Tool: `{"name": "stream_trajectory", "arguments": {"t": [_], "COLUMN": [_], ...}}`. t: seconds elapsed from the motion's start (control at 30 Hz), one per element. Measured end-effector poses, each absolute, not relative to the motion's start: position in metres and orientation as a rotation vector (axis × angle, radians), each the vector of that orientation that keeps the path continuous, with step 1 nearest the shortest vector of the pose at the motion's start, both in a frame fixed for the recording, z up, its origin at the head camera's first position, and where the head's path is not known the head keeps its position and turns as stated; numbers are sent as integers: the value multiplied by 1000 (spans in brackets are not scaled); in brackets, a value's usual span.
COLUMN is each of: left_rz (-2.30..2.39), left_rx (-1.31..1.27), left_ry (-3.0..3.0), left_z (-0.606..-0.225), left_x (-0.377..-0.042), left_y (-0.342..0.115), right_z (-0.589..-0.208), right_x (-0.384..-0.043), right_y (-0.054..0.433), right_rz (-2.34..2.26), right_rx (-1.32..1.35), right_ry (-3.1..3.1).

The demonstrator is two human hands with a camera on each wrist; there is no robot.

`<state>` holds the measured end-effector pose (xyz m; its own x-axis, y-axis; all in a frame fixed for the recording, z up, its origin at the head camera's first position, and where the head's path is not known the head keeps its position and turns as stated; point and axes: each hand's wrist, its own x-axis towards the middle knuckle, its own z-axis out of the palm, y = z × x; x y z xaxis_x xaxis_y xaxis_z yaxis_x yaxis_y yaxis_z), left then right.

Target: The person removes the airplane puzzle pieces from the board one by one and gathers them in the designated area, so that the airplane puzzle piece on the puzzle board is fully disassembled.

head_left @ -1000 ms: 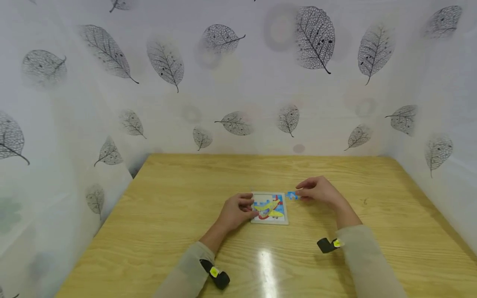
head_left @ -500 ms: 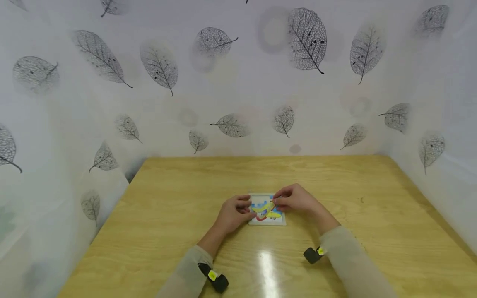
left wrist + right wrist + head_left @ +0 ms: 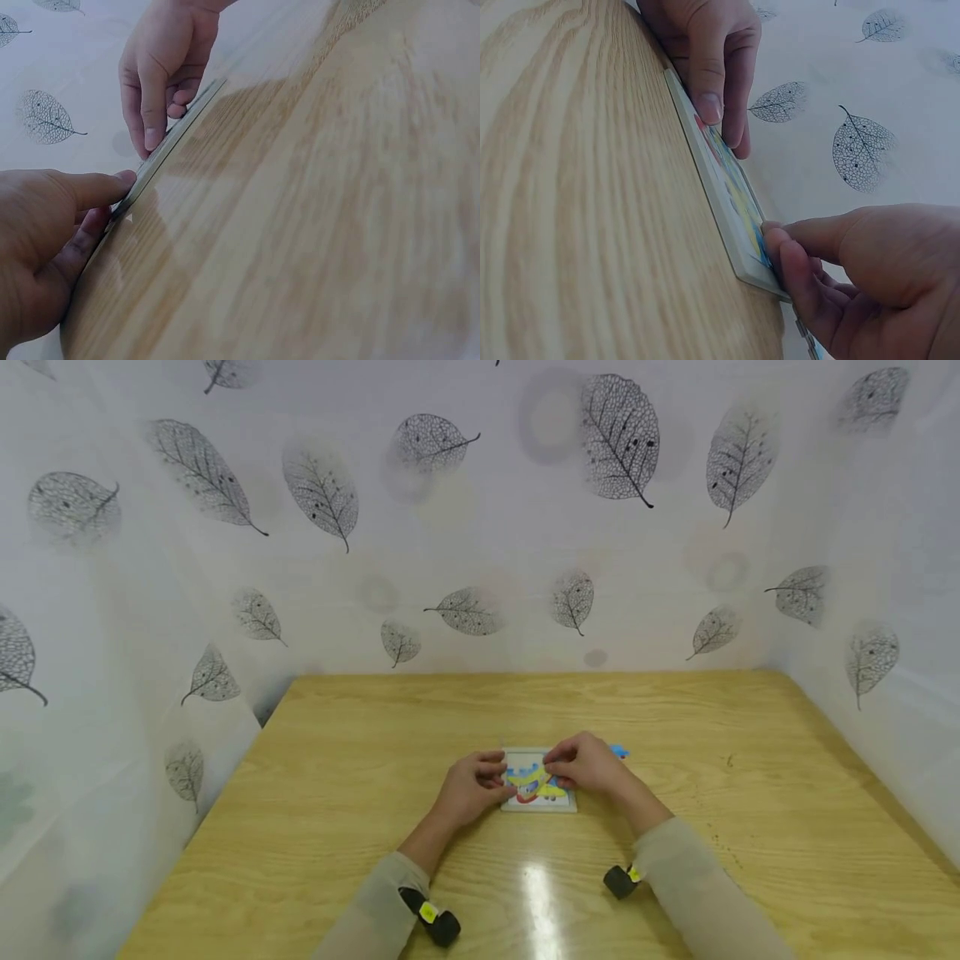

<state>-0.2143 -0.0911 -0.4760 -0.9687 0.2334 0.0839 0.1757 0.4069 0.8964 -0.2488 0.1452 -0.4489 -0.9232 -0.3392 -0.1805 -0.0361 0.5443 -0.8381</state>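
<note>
A small jigsaw puzzle in a pale tray [image 3: 528, 808] lies flat on the table, showing a yellow and red airplane [image 3: 534, 783] on blue and white. My left hand [image 3: 468, 787] grips the tray's left side, thumb on top and fingers at the edge. Over the upper right part of the picture, my right hand [image 3: 591, 766] pinches a puzzle piece, mostly hidden by thumb and forefinger. Those fingertips sit right at the picture's surface in the right wrist view. Behind the right hand a loose blue puzzle piece [image 3: 619, 751] shows on the table.
The wood-grain table [image 3: 360, 735] extends widely around the tray. White cloth [image 3: 480, 543] printed with dark leaves encloses the back and both sides. Each sleeve carries a small black wrist camera [image 3: 442, 928].
My right hand has moved left from beside the tray to over its upper right part, uncovering the loose blue piece behind it. The left hand keeps its grip on the tray.
</note>
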Motion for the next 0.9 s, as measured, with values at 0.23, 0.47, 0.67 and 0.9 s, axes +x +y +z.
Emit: {"name": "stream_trajectory", "arguments": {"t": [0.23,0.47,0.67,0.9], "left_rz": [1609,1621,1621,1617], "left_rx": [383,390,380,378], "left_ry": [2604,2593,2596,2613], "left_z": [-477,-475,-477,-477], "left_x": [-213,-211,-209,-209], "left_y": [-92,-91,-89,-89], "right_z": [-448,-445,-442,-438], "right_x": [-246,-243,-245,-252], "right_y": [143,143,149,166], "right_rz": [-1138,-1001,-1067,-1280], "right_rx": [-465,-591,-538,-410], "right_ry": [2689,2840,2762,2526]}}
